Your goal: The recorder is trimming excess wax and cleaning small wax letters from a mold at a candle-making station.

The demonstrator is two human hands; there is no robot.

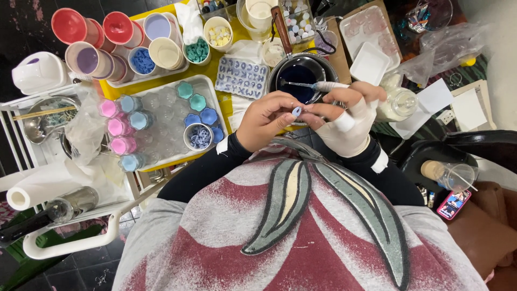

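Bench (215, 69): yellow, crowded to its edges; little bare room.
Tray (212, 89): left of the hands, near the front edge.
Pot (299, 75): dark blue liquid, just beyond the hands.
Right hand (350, 116): bandaged, fingers closed on a pipette (318, 85) over the pot.
Left hand (266, 118): fingers pinch a small lilac piece (297, 111), above the bench edge.
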